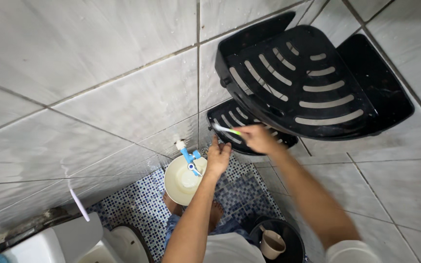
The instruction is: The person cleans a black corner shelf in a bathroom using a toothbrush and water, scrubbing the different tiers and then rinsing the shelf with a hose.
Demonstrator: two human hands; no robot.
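Right hand point(258, 139) pinching slim green-and-white toothbrush point(227, 129), long axis level, head pointing away beside slatted black plastic shelf point(230, 119), left hand point(218, 158) loosely curled near blue tap point(190, 158)

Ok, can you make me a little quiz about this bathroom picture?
1. True or false: the right hand holds a green-and-white toothbrush.
2. What stands under the blue plastic tap? A) cream round bucket B) red basin C) glass jar
3. What colour are the two slotted plastic corner shelves on the tiled wall?

Key: 1 true; 2 A; 3 black. The left hand is beside the tap, and I cannot tell whether it grips anything.
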